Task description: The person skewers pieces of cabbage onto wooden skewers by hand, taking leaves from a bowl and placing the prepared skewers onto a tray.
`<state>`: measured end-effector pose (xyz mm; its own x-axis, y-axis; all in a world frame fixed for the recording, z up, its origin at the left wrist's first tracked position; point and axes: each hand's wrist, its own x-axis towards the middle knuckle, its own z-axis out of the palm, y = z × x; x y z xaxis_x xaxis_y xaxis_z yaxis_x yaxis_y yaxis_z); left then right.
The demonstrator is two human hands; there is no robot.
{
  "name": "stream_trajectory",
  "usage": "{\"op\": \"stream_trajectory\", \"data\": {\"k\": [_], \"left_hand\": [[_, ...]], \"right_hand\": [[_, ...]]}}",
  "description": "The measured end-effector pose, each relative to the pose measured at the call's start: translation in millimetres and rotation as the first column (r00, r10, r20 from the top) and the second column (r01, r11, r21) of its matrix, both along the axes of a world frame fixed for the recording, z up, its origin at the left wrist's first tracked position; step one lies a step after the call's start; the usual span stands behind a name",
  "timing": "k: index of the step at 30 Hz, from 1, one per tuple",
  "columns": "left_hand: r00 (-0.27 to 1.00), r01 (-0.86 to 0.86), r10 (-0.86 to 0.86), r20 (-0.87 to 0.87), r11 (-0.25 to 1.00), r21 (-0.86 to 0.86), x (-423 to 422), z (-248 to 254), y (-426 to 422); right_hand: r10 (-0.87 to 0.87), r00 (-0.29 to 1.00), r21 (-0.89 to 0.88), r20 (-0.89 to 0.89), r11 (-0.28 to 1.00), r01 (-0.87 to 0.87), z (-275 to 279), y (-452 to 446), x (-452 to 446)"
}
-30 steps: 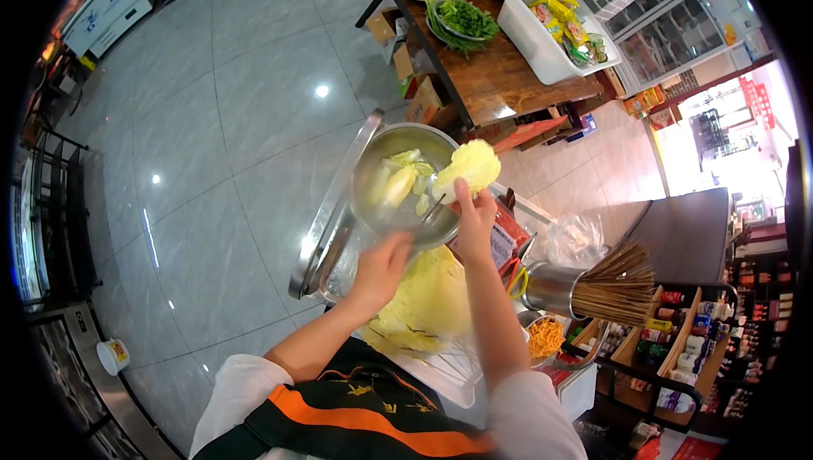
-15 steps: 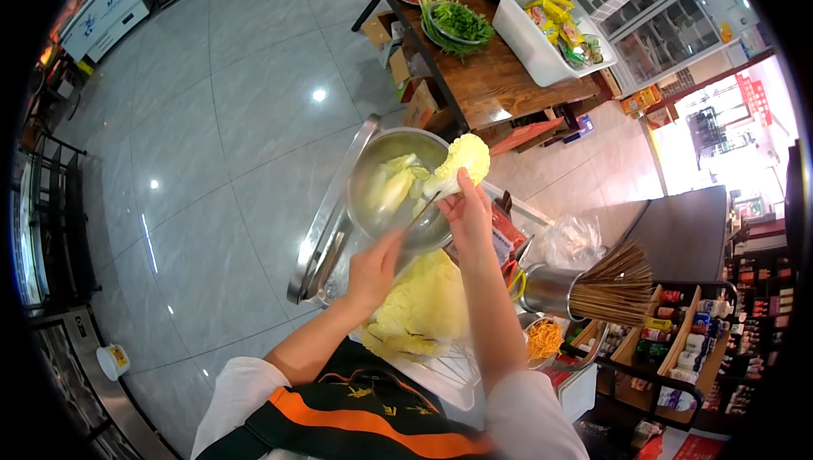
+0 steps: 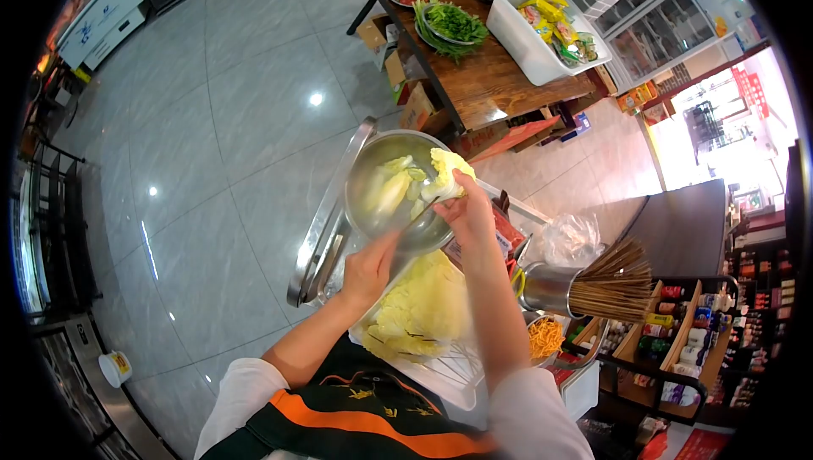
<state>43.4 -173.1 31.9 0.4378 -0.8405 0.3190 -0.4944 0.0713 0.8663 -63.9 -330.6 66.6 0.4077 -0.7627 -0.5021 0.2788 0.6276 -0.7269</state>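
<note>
My right hand (image 3: 466, 210) pinches a pale yellow napa cabbage leaf (image 3: 449, 172) over the right side of a round steel bowl (image 3: 360, 151). Closed around a thin-bladed knife (image 3: 421, 213), my left hand (image 3: 370, 269) is at the bowl's near side, slightly blurred. The blade reaches up to the leaf's lower end; its handle is hidden in my fist. Cut cabbage pieces (image 3: 394, 185) lie inside the bowl. Closer to my body, a pile of large cabbage leaves (image 3: 423, 299) rests on a white tray (image 3: 457, 392).
Right of my arm stand a steel pot of wooden skewers (image 3: 546, 289), a bowl of orange shreds (image 3: 546, 337) and a plastic bag (image 3: 569, 240). Chopped greens (image 3: 453, 24) and a white bin of packets (image 3: 525, 41) sit on the wooden table (image 3: 491, 104). Steel rails (image 3: 326, 214) flank the bowl.
The cabbage leaf is tipped left and lower over the bowl, and less of its frilly top shows. My right hand has turned slightly with it; my left hand has barely moved.
</note>
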Motion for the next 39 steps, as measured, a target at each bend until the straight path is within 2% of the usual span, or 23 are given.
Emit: {"op": "stream_trajectory", "data": {"k": [7, 12, 17, 19, 20, 22, 23, 25, 26, 27, 28, 29, 31, 32, 33, 35, 36, 37, 38, 39], "left_hand": [[1.0, -0.014, 0.014, 0.015, 1.0, -0.008, 2, -4, -3], [1.0, -0.014, 0.014, -0.021, 1.0, 0.001, 0, -2, -4], [0.998, -0.043, 0.042, -0.047, 0.999, -0.029, -6, 0, -10], [0.99, 0.001, 0.009, -0.142, 0.997, 0.076, -4, 18, -13], [0.99, -0.005, 0.016, -0.139, 0.997, 0.075, -5, 16, -13], [0.962, 0.036, 0.008, -0.274, 0.987, 0.155, -7, 6, -13], [0.961, 0.039, 0.004, -0.275, 0.988, 0.152, -9, 3, -11], [0.908, 0.146, -0.024, -0.418, 0.954, 0.262, -9, 1, -3], [0.908, 0.146, -0.024, -0.417, 0.954, 0.262, -10, 2, -1], [0.96, 0.135, -0.079, -0.268, 0.97, 0.2, -12, 8, 3], [0.987, 0.135, -0.121, -0.108, 0.982, 0.135, -13, 14, 7], [0.987, 0.135, -0.121, -0.108, 0.982, 0.134, -16, 20, 7], [0.941, 0.132, -0.095, -0.324, 0.987, 0.091, -26, 29, 6], [0.923, 0.133, -0.101, -0.371, 0.989, 0.061, -32, 20, 5], [0.919, 0.139, -0.099, -0.382, 0.987, 0.078, -37, 26, 6], [0.743, 0.25, -0.053, -0.667, 0.947, 0.204, -46, 51, 10], [0.738, 0.254, -0.039, -0.674, 0.941, 0.224, -52, 59, 13], [0.606, 0.244, -0.015, -0.795, 0.955, 0.168, -57, 66, 14], [0.457, 0.22, -0.003, -0.889, 0.969, 0.11, -62, 69, 16], [0.457, 0.222, -0.001, -0.889, 0.969, 0.113, -68, 68, 20]], "right_hand": [[-0.013, 0.999, 0.004, 0.036, 1.0, 0.013, 4, 7, 3], [-0.083, 0.982, 0.119, 0.171, 0.991, 0.063, 7, 20, 8], [-0.081, 0.99, 0.073, 0.119, 0.995, 0.072, -4, 43, 14], [-0.07, 0.989, 0.081, 0.13, 0.995, 0.06, -4, 48, 13], [-0.067, 0.987, 0.073, 0.146, 0.996, 0.056, -5, 48, 12], [-0.069, 0.984, 0.064, 0.162, 0.996, 0.059, -4, 48, 11], [-0.069, 0.986, -0.005, 0.152, 0.998, 0.07, -2, 47, 9], [-0.067, 0.988, -0.076, 0.142, 0.994, 0.078, 3, 43, 5], [-0.057, 0.995, -0.132, 0.084, 0.989, 0.068, 8, 40, 1], [-0.052, 0.998, -0.187, 0.025, 0.981, 0.056, 14, 39, -2], [-0.023, 0.999, -0.17, 0.04, 0.985, 0.029, 23, 41, -4], [-0.023, 0.999, -0.171, 0.04, 0.985, 0.03, 24, 42, -8], [0.042, 0.999, -0.176, 0.025, 0.984, -0.037, 23, 47, -19], [0.123, 0.992, -0.205, 0.029, 0.972, -0.114, 20, 49, -28], [0.117, 0.993, -0.185, 0.021, 0.976, -0.111, 26, 55, -34], [0.192, 0.943, -0.345, -0.271, 0.896, -0.281, 49, 77, -48], [0.199, 0.933, -0.33, -0.298, 0.896, -0.297, 52, 90, -57], [0.201, 0.933, -0.315, -0.298, 0.902, -0.295, 54, 101, -70], [0.283, 0.809, -0.347, -0.516, 0.794, -0.499, 57, 111, -84], [0.312, 0.631, -0.322, -0.71, 0.653, -0.685, 60, 122, -98]]}}
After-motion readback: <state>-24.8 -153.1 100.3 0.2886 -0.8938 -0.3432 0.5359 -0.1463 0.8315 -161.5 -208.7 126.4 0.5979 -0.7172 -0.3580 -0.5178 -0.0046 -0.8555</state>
